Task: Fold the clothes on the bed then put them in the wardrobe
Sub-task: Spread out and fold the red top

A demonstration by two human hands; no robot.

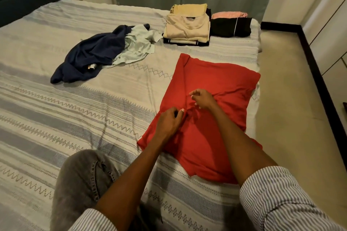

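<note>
A knee in grey jeans (80, 180) rests on the striped bedspread (47, 118). Just beyond it, both hands work at the middle of a red garment (216, 80) spread flat near the bed's right edge. The left hand (169, 122) and right hand (203, 99), fingers curled, each pinch a small fold of the red cloth. Farther off lie a crumpled navy garment (90, 56) and a pale green one (137, 45), touching. At the far edge sit folded stacks: beige (185, 26) and black (231, 27).

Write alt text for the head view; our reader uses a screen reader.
Both hands, left hand and right hand, pinch a red garment on a striped bed. Behind it lie unfolded clothes and folded stacks.
</note>
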